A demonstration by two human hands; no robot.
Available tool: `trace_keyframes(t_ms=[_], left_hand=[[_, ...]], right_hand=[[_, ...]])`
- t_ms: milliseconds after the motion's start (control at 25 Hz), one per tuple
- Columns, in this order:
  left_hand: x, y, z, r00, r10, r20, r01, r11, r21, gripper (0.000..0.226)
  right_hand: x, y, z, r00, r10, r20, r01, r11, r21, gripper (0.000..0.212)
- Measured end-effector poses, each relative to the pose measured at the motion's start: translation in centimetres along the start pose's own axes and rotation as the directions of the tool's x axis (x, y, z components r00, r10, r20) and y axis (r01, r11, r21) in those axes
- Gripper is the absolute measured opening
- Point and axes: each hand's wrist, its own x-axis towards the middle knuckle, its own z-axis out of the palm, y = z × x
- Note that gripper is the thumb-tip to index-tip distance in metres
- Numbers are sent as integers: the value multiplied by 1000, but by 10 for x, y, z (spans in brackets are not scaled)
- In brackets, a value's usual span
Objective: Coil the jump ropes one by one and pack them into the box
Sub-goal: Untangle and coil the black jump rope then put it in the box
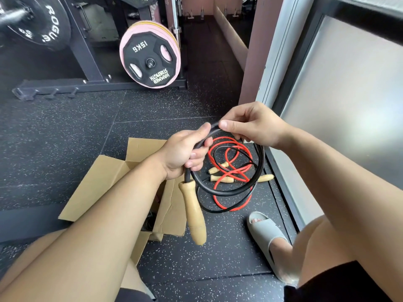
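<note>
Speckled gym floor (65,138), open cardboard box (102,182) at lower left: packing looks barely begun.
One black rope (259,162), part-coiled at centre, is gripped by the left hand (183,153) and pinched by the right hand (250,127). One red rope (231,153) lies loose beneath. Four wooden handles (193,212) show.

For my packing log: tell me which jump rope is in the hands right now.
The thick black rope: the left hand and right hand grip its loop, a wooden handle dangling. The red rope lies on the floor.
</note>
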Motion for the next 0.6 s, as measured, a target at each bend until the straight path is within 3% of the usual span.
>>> trace_keyframes(t_ms=[120,240,360,480,600], left_hand=[[-1,8,-7,1000,17,-25,-20,992,-126,39],[-5,15,-15,998,59,-31,-66,943,-326,35],[-6,19,-18,992,109,-61,-124,897,-425,32],[-4,19,-21,981,136,-138,-178,911,-372,30],[-4,16,-26,966,163,-199,-198,965,-173,28]], right_hand=[[-2,18,-5,994,53,-94,-52,999,11,45],[-2,40,-3,975,73,-209,-71,997,16,31],[-3,48,3,972,112,-205,-122,992,-40,22],[-2,41,4,976,122,-178,-128,992,-21,16],[1,32,-8,929,-14,-371,-49,986,-160,11]])
